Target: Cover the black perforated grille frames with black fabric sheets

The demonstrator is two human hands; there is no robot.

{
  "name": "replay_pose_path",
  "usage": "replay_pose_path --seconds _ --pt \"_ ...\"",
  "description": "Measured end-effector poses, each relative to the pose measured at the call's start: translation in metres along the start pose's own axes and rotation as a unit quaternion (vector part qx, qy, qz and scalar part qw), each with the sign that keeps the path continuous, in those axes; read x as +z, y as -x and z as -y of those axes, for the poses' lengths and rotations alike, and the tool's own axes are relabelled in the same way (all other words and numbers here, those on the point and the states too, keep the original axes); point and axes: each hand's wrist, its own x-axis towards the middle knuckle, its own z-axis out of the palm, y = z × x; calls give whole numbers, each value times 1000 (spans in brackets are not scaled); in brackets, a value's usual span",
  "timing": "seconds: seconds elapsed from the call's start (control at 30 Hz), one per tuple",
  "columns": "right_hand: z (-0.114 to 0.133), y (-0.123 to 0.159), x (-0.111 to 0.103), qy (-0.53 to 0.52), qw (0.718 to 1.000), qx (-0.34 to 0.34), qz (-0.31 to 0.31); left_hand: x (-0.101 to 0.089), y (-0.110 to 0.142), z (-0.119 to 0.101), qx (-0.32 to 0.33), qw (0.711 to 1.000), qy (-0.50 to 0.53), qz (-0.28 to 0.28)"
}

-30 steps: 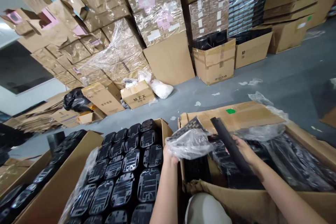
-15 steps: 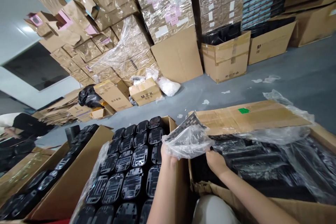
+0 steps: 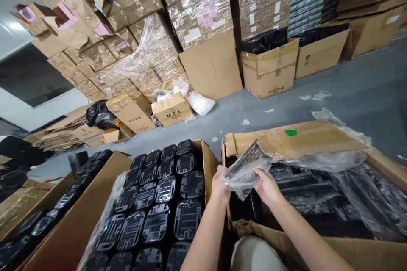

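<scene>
Between my hands is a clear plastic bag (image 3: 240, 175) with a black textured piece (image 3: 253, 151) sticking up out of its far side. My left hand (image 3: 220, 187) grips the bag's left end, fingers partly hidden by the film. At the bag's right side, my right hand (image 3: 266, 187) has thumb and fingers closed on the plastic. Both hands are above the left end of an open carton (image 3: 305, 135) of black parts in clear film (image 3: 314, 188). Left of my left arm, another carton (image 3: 208, 165) holds rows of black rounded-square parts (image 3: 165, 188).
Farther left stands a carton (image 3: 85, 203) with more black parts. A person (image 3: 19, 150) is at the far left edge. Wrapped cardboard boxes (image 3: 200, 17) are stacked at the back, with a small MZX box (image 3: 171, 110) before them. Plastic scraps (image 3: 244, 122) lie on the grey floor.
My left hand and the bag have moved right, over the right carton. My right hand has risen slightly onto the bag's right side. The view has shifted a little.
</scene>
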Motion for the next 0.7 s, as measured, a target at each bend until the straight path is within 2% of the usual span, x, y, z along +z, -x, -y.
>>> replay_pose_path --seconds 0.07,0.1,0.13,0.17,0.23,0.27,0.3,0.33,0.37,0.4,0.47,0.53,0.57,0.6,0.63,0.67,0.7 --pt "2 -7 -1 12 997 -36 -62 -2 5 -4 76 996 -55 -8" --pt "5 -10 -4 21 996 -48 -73 -2 9 -8 148 984 -101 -19" --pt "7 -13 -7 30 995 -56 -76 0 15 -11 233 959 -160 -20" --pt "11 -14 -10 38 994 -62 -78 3 21 -14 317 919 -236 2" --pt "18 -14 -13 61 993 -75 -61 12 32 -14 435 798 -405 99" --pt "22 -12 -13 73 993 -81 -44 18 36 -11 460 735 -475 151" --pt "25 -9 -12 85 993 -83 -24 23 38 -7 468 686 -524 189" --pt "28 -6 -11 94 992 -80 -2 27 39 -3 465 660 -551 210" --pt "31 -2 -10 100 993 -68 20 30 37 1 452 661 -557 218" --pt "33 2 -11 102 993 -45 39 33 35 3 430 685 -545 220" --pt "35 8 -15 95 993 23 59 34 26 1 365 777 -469 207" --pt "37 13 -23 91 990 93 62 33 16 -10 297 879 -344 145" --pt "38 14 -28 97 986 120 61 32 11 -19 272 913 -286 102" --pt "39 15 -32 110 983 134 62 31 7 -28 260 931 -247 62" --pt "41 16 -36 132 980 133 70 30 4 -38 262 935 -235 34" --pt "43 16 -39 164 976 119 83 30 3 -47 275 927 -256 23" --pt "45 16 -41 202 969 94 102 29 2 -54 294 905 -306 29"
